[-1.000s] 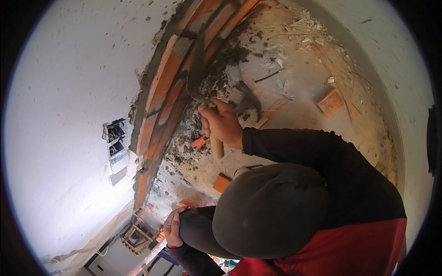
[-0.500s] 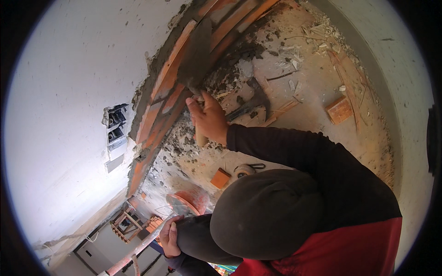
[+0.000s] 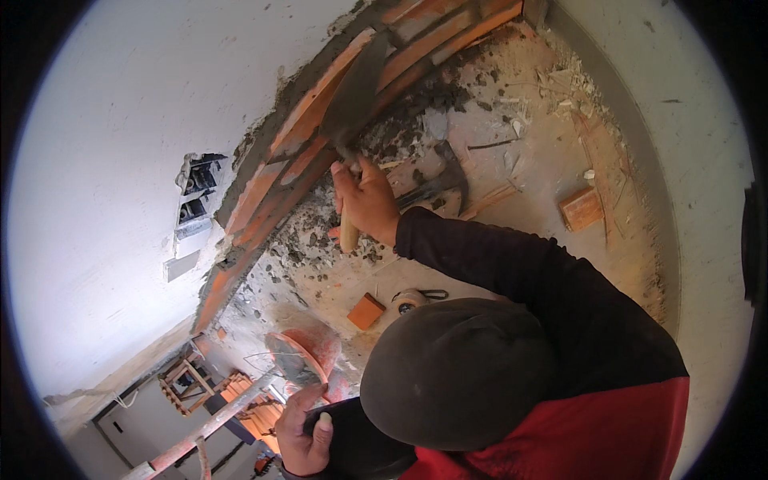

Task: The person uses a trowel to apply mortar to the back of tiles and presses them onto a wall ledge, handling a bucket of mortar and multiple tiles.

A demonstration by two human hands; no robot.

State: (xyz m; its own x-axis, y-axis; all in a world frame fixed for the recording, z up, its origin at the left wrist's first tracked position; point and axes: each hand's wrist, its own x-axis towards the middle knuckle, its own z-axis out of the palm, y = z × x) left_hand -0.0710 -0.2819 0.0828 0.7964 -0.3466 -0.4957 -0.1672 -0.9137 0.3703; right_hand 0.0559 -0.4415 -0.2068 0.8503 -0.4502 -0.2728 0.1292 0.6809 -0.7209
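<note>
My right hand (image 3: 370,202) grips the wooden handle of a trowel (image 3: 356,92). Its long grey blade lies along the brick courses (image 3: 264,196) at the foot of the white wall, pointing up and away. Wet grey mortar lines the joint between bricks and wall. My left hand (image 3: 306,436) is at the lower left beside my dark-clad knee, its thumb and fingers apart with nothing seen in them. On the floor beyond my right wrist lies a hammer (image 3: 450,178) with a dark head.
Mortar crumbs and rubble litter the floor. Near my knees are a brick piece (image 3: 366,310), a tape measure (image 3: 410,299) and a bucket (image 3: 300,360). Another brick (image 3: 582,210) lies right. A pole (image 3: 200,432), stacked bricks (image 3: 254,412) and a wooden frame (image 3: 188,386) stand lower left.
The view has shifted slightly. My left hand has come off the knee it was resting on, and its fingers have spread. The trowel stays against the bricks in my right hand.
</note>
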